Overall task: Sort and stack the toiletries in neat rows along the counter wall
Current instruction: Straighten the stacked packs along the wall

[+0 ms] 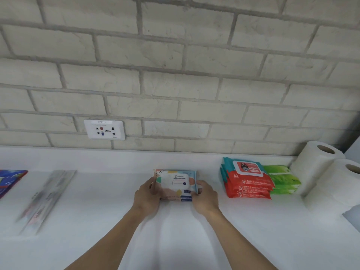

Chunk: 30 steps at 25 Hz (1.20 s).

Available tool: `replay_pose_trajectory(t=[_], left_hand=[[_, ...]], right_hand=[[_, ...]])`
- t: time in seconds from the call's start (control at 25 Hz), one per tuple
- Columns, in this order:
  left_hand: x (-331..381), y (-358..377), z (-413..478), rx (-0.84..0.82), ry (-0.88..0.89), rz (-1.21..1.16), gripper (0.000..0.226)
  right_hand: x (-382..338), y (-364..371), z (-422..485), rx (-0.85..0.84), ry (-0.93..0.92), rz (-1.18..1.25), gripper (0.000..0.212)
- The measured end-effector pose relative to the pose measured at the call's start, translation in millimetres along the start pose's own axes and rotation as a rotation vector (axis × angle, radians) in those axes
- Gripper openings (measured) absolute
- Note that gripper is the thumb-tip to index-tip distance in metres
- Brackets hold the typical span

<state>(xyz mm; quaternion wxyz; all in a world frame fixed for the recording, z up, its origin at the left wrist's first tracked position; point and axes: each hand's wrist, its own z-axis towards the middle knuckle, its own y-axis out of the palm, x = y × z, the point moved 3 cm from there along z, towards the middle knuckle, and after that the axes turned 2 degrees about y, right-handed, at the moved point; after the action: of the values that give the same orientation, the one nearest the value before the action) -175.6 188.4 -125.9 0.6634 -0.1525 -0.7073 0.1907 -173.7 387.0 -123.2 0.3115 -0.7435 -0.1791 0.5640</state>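
Right now both hands hold one pile: the left hand [148, 194] grips the nine o'clock end of a stack of pastel wipes packs [176, 182] and the right hand [205, 199] grips its three o'clock end, fingers curled round the sides. The stack sits mid-counter [116, 215], short of the brick wall [175, 75] at twelve o'clock; whether its bottom pack rests on the surface or hangs just above it, I cannot tell. At three o'clock of it, well apart, stands a red wipes stack [247, 182], with green packs [282, 180] touching its far side and two paper rolls [319, 166] beyond those. At nine o'clock lie blurred flat packets [46, 197] and, at the frame edge, a blue packet [9, 182]. I judge the step in hand to be setting this pile into the row beside the red one. The danger is in the packs themselves: they look soft and slick, so a squeeze from both ends may bow them, and a push toward three o'clock could shear the top pack off the lower ones. The red stack is already stepped, its packs not flush, so a bump from the arriving pile would likely fan it further and shove the green packs against the rolls. Letting go early, with the pile skewed to the wall, would leave a crooked row.
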Motion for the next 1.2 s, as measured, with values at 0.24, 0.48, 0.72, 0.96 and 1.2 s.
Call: replay_pose_trajectory(t=[0.24,0.48,0.72,0.96,1.2], left_hand=[[-35,-48,-2,0.036,-0.054,0.006,0.039],[-61,-93,-6,0.080,-0.094,0.055,0.048],[-76,-139,-10,0.114,-0.114,0.042,0.044],[-97,-164,4,0.054,-0.136,0.123,0.048],[-146,-161,41,0.031,-0.152,0.194,0.050]], right_hand=[[-29,42,-17,-0.063,-0.028,0.035,0.035],[-63,81,-29,-0.099,-0.046,0.049,0.014],[-91,118,-42,-0.145,-0.036,0.060,0.006],[-109,134,-52,-0.141,0.000,0.133,0.007],[-114,143,-52,-0.125,0.001,0.133,0.006]])
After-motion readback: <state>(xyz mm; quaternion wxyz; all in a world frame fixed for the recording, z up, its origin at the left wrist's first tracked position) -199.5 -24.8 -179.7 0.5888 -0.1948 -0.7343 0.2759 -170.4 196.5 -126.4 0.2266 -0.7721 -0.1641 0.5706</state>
